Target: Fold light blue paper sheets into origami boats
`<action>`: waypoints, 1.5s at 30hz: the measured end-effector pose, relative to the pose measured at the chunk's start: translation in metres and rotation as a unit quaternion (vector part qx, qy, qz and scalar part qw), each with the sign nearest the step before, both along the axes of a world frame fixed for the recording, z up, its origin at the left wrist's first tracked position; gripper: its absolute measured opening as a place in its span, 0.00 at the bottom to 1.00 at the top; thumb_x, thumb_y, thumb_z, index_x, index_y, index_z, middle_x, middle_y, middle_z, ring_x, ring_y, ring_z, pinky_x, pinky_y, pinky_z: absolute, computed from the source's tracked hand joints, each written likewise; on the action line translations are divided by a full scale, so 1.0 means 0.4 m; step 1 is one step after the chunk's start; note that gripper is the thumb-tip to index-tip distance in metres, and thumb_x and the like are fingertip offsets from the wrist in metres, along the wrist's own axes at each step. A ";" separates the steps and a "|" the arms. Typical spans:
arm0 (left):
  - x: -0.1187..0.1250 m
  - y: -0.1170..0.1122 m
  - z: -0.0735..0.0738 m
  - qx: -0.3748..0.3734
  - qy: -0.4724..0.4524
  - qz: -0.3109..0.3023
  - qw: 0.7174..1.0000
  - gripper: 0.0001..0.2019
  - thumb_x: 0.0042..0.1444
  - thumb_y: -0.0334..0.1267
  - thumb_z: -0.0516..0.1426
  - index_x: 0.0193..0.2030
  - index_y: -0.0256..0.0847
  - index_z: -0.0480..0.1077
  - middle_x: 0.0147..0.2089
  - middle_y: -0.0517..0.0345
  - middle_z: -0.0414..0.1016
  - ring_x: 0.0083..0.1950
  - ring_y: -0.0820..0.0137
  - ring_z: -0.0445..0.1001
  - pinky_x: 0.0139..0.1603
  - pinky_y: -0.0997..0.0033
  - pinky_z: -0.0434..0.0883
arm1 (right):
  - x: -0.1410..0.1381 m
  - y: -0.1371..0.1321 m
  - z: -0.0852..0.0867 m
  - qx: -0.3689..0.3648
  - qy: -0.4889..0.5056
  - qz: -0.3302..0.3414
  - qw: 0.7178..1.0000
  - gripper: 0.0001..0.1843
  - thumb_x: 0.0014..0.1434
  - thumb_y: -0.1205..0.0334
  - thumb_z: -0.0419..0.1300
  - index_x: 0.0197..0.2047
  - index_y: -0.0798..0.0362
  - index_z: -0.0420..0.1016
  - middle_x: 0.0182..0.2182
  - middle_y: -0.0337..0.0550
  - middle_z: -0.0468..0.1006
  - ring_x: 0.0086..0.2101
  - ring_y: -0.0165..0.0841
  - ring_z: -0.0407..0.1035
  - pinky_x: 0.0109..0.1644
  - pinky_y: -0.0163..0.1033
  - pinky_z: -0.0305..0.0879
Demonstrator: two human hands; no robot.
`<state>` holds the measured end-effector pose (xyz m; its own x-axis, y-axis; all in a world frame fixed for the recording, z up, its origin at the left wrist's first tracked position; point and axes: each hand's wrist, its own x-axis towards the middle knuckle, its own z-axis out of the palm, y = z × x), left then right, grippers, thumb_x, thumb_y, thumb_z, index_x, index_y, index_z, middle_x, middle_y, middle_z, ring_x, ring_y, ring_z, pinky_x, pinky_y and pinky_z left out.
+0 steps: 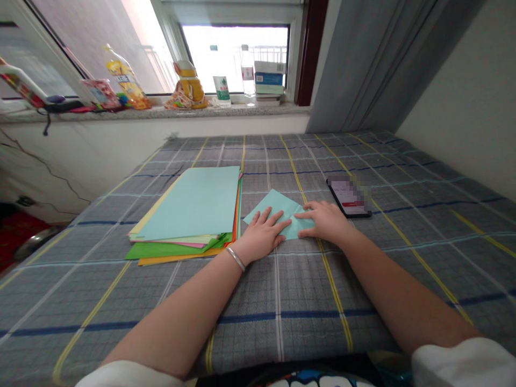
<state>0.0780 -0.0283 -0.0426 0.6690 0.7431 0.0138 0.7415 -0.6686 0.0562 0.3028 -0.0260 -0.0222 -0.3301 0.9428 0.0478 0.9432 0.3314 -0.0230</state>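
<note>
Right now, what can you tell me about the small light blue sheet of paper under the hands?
The sheet is thin, plain, pale blue-green paper. It lies flat on the checked cloth, turned cornerwise, right of the paper stack. It looks folded, with a crease near the right hand. The left hand and right hand press flat on its near part, hiding that edge.

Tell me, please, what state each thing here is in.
left hand, open, flat on the blue sheet
right hand, open, fingers pressing the same sheet
blue sheet, apparently folded, flat on the checked cover
paper stack, flat, unfolded, edges fanned
phone, face up, screen lit
water bottle, upright on the sill
</note>
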 end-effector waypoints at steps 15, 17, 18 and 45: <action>-0.002 0.003 0.024 -0.042 0.003 0.008 0.999 0.25 0.64 0.46 0.51 0.67 0.56 0.53 0.72 0.58 0.48 0.72 0.49 0.42 0.66 0.37 0.47 | 0.085 -0.002 0.015 -0.030 -0.017 -0.056 0.998 0.37 0.44 0.40 0.67 0.58 0.38 0.70 0.59 0.47 0.67 0.52 0.49 0.63 0.54 0.50 0.60; -0.002 0.004 0.022 -0.044 0.002 0.011 0.999 0.25 0.64 0.46 0.50 0.67 0.57 0.53 0.72 0.59 0.48 0.72 0.48 0.41 0.65 0.34 0.45 | 0.089 -0.005 0.017 -0.034 -0.016 -0.067 0.997 0.38 0.44 0.41 0.67 0.59 0.39 0.70 0.59 0.48 0.67 0.52 0.49 0.64 0.54 0.49 0.61; -0.002 0.004 0.021 -0.045 0.000 0.011 0.999 0.25 0.64 0.46 0.50 0.67 0.58 0.53 0.72 0.59 0.48 0.72 0.47 0.41 0.65 0.33 0.45 | 0.090 -0.007 0.019 -0.038 -0.015 -0.072 0.997 0.38 0.44 0.41 0.67 0.59 0.40 0.70 0.58 0.48 0.67 0.52 0.48 0.65 0.53 0.49 0.61; -0.065 0.028 0.062 -0.136 0.000 0.023 0.990 0.38 0.57 0.36 0.54 0.71 0.51 0.40 0.73 0.44 0.39 0.73 0.53 0.38 0.67 0.40 0.45 | 0.112 -0.009 0.020 -0.059 0.024 -0.090 0.994 0.40 0.45 0.53 0.67 0.62 0.46 0.65 0.57 0.49 0.68 0.52 0.45 0.67 0.53 0.46 0.62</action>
<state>0.0522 -0.0170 -0.0178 0.6342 0.7494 -0.1901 0.7709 -0.5942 0.2294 0.3478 -0.0295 -0.0142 -0.1554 0.9864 -0.0541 0.9838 0.1496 -0.0989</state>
